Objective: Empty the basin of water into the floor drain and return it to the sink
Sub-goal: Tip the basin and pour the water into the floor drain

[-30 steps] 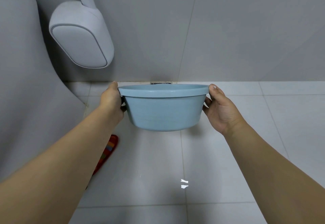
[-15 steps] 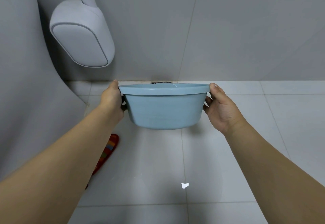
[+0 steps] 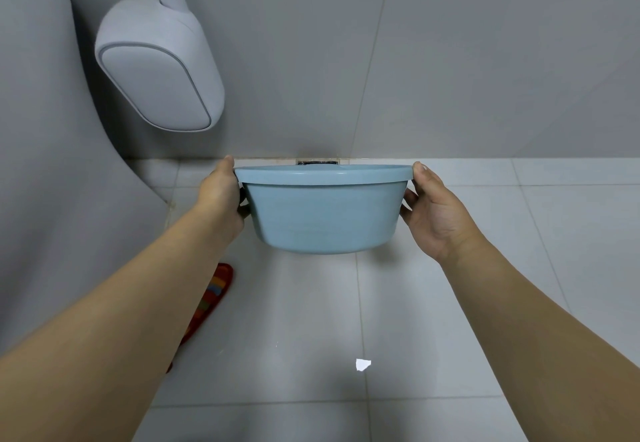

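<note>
A light blue plastic basin (image 3: 323, 216) hangs level above the white floor tiles, held between both hands. My left hand (image 3: 221, 195) grips its left rim, thumb on top and fingers curled under. My right hand (image 3: 433, 213) grips the right rim the same way. Its inside is hidden, since I see it from the side. A dark floor drain (image 3: 317, 162) lies at the foot of the wall, just behind the basin's far rim and mostly covered by it.
A grey wall-mounted fixture (image 3: 156, 67) hangs at the upper left. A large grey curved body (image 3: 52, 181) fills the left side. A red striped slipper (image 3: 211, 299) lies on the floor under my left forearm. White tiled floor (image 3: 519, 233) stretches to the right.
The basin and both hands have risen a touch and edged toward the wall. The grips are unchanged.
</note>
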A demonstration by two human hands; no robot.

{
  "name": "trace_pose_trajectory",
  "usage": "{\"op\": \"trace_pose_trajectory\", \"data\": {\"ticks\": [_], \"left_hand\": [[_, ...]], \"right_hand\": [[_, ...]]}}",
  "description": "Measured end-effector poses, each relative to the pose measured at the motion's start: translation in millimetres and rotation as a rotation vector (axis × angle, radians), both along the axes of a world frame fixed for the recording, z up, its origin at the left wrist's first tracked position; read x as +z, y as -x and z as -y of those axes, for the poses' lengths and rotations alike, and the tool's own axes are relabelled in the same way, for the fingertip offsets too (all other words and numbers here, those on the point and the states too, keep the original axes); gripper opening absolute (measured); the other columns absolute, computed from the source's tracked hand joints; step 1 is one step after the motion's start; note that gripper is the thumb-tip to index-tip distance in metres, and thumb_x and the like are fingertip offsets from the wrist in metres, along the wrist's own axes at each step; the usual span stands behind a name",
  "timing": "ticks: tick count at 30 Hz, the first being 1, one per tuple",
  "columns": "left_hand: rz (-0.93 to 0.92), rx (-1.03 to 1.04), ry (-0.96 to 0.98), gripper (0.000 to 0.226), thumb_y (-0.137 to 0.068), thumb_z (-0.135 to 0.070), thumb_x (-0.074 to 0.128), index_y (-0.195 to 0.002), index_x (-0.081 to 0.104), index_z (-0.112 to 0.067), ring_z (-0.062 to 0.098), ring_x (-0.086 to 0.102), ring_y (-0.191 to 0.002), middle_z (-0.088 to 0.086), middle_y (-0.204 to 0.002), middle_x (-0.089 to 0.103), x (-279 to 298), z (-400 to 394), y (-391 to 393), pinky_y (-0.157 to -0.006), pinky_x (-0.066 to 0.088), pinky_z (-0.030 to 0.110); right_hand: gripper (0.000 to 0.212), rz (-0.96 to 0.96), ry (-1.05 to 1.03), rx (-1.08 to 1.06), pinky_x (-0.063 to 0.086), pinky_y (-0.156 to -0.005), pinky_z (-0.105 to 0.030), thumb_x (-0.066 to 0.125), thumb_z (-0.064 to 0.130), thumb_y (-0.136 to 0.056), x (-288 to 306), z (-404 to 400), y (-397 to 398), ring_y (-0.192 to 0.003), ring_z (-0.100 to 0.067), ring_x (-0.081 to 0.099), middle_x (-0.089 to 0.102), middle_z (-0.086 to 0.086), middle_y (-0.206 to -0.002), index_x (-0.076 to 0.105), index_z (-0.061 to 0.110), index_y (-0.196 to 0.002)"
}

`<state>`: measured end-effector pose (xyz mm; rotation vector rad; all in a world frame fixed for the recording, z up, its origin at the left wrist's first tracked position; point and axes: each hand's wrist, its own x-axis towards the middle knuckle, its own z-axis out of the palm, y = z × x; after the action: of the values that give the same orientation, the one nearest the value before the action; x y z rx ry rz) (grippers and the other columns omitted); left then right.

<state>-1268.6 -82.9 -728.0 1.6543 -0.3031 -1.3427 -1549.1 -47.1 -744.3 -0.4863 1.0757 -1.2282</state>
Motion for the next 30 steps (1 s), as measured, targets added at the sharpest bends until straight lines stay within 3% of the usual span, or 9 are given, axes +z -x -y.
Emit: {"op": "trace_pose_trajectory", "data": {"ticks": [3,6,13,20,26,30], "left_hand": [[-0.003,0.0,0.001,0.024,-0.104,-0.036,0.045,-0.106,0.06,-0.018,0.021,0.065,-0.093,0.001,-0.098,0.068,0.2,0.1,-0.2,-0.085,0.056,0.04],[-0.003,0.0,0.003,0.023,-0.104,-0.037,0.045,-0.104,0.059,-0.019,0.021,0.065,-0.091,0.001,-0.097,0.068,0.1,0.6,-0.3,-0.08,0.055,0.038],[-0.005,-0.002,0.001,0.023,-0.104,-0.038,0.045,-0.099,0.059,-0.021,0.023,0.064,-0.097,0.001,-0.103,0.068,1.0,1.1,1.0,-0.095,0.053,0.043],[-0.011,0.009,-0.002,0.023,-0.104,-0.038,0.045,-0.1,0.059,-0.02,0.023,0.064,-0.099,0.003,-0.107,0.068,3.2,1.0,3.3,-0.094,0.054,0.043],[-0.005,0.001,0.0,0.027,-0.104,-0.039,0.045,-0.115,0.059,-0.018,0.023,0.065,-0.101,0.003,-0.113,0.068,2.9,0.7,1.9,-0.098,0.053,0.044],[0.004,-0.007,0.0,0.036,-0.104,-0.04,0.045,-0.126,0.059,-0.016,0.023,0.066,-0.101,0.004,-0.115,0.069,3.1,0.9,1.5,-0.096,0.053,0.043]], "right_hand": [[0.028,0.001,-0.011,-0.014,0.045,-0.092,-0.029,0.061,0.032,-0.097,0.4,0.3,-0.8,-0.098,-0.012,0.056,0.067,0.021,-0.083,0.05,0.025,-0.121],[0.032,-0.005,-0.014,-0.015,0.044,-0.096,-0.031,0.062,0.033,-0.097,1.7,0.7,-1.0,-0.101,-0.012,0.057,0.068,0.02,-0.087,0.049,0.024,-0.125],[0.028,-0.016,-0.019,-0.014,0.042,-0.099,-0.033,0.062,0.033,-0.097,2.2,1.2,-0.6,-0.102,-0.013,0.056,0.068,0.02,-0.088,0.051,0.024,-0.121],[0.026,-0.033,-0.014,-0.018,0.043,-0.095,-0.031,0.06,0.033,-0.098,2.9,2.9,0.0,-0.101,-0.012,0.058,0.07,0.022,-0.088,0.053,0.024,-0.121],[0.057,-0.036,-0.013,-0.019,0.045,-0.095,-0.031,0.062,0.035,-0.096,-0.2,3.7,-1.0,-0.105,-0.011,0.059,0.071,0.022,-0.093,0.043,0.019,-0.147],[0.06,-0.043,-0.015,-0.016,0.044,-0.098,-0.032,0.062,0.036,-0.097,-1.5,4.7,-0.5,-0.107,-0.012,0.059,0.069,0.02,-0.1,0.043,0.016,-0.15]]}}
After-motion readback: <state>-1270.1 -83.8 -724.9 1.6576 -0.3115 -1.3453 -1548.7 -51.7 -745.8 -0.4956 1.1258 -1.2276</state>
